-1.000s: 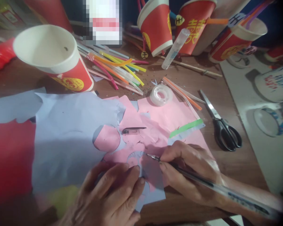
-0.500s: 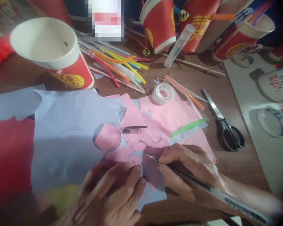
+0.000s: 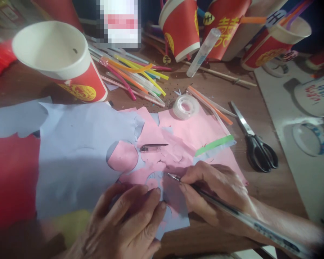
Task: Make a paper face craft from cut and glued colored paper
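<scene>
In my right hand (image 3: 216,190) is a pen (image 3: 232,212), pinched between thumb and fingers. Its tip meets a small paper cutout (image 3: 153,182) with drawn curved lines, at the cutout's upper right. My left hand (image 3: 129,216) lies flat over the lower part of that cutout, fingers stretched out, hiding some of it. Under both hands are layered pink paper (image 3: 178,147) and pale blue paper (image 3: 81,144) with holes cut in them. A dark pen cap (image 3: 153,147) rests on the pink paper just above the cutout.
Scissors (image 3: 261,151) lie to the right, a tape roll (image 3: 185,107) on the pink paper. Drinking straws (image 3: 135,75) are heaped behind. A red and white paper cup (image 3: 89,86) stands back left, more cups (image 3: 182,28) at the back. A clear tube (image 3: 203,54) stands near them.
The pen tip has shifted very slightly up and left on the cutout. My left hand keeps its place, and the whole view has moved a little.
</scene>
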Tool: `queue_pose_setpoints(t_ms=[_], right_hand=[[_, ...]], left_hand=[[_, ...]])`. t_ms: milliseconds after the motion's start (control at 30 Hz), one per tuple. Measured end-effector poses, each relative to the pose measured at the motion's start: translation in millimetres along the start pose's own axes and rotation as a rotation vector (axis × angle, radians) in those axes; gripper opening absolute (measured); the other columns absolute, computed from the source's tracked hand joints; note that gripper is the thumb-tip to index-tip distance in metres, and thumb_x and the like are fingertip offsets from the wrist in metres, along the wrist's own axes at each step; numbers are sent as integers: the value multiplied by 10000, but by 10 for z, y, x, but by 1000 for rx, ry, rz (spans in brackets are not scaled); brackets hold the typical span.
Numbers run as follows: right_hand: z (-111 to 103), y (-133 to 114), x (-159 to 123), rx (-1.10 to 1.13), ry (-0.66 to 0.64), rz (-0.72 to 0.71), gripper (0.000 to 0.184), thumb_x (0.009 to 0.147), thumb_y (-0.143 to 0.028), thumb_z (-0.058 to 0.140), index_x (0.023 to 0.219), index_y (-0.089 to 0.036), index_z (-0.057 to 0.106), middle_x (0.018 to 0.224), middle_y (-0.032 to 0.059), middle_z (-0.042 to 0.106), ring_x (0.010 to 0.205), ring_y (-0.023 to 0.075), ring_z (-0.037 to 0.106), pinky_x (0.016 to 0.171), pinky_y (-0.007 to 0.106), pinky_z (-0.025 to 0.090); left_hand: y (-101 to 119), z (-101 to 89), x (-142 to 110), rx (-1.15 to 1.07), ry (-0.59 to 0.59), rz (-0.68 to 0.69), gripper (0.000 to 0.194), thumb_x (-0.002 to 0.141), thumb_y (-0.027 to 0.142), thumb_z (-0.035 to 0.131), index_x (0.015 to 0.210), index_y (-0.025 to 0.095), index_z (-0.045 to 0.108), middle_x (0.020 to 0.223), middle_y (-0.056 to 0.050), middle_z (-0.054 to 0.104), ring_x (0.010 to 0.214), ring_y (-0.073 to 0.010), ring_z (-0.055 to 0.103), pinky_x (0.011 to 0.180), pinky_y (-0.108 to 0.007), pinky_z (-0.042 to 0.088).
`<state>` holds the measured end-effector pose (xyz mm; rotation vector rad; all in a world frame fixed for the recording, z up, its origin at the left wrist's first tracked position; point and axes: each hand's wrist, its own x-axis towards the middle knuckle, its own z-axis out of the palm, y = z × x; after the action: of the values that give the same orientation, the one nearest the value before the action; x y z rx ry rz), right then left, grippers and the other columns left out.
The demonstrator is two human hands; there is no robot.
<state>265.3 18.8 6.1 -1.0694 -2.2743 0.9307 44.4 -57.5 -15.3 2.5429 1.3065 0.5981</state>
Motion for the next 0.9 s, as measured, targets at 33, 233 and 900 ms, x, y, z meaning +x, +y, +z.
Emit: queue_pose_setpoints(t_ms=[33,233,900], right_hand=[[-2,4,-4,-2,-4,-17,152,812,-80,535,836,-222,487,536,-100,542,404,69,481,436,197,384],[6,21,-31,-23,9,-23,115,856,-139,545,827,-232,484,553,-83,550,425,76,490,446,198,404],[7,14,-15,41,18,22,134,807,-117,547,826,-238,494,501,-110,569,370,70,471,420,192,399]], left_hand=[[-1,1,0,-2,2,1,234,906,390,592,1079,261,683,1159,54,692,1038,-170,580,1053,-338,336],[1,8,3,10,-7,10,227,901,383,594,1076,270,684,1143,44,693,1030,-171,586,1039,-347,356],[10,32,-21,4,15,-10,239,895,374,586,1089,272,681,1127,31,696,1013,-177,593,1073,-364,339]])
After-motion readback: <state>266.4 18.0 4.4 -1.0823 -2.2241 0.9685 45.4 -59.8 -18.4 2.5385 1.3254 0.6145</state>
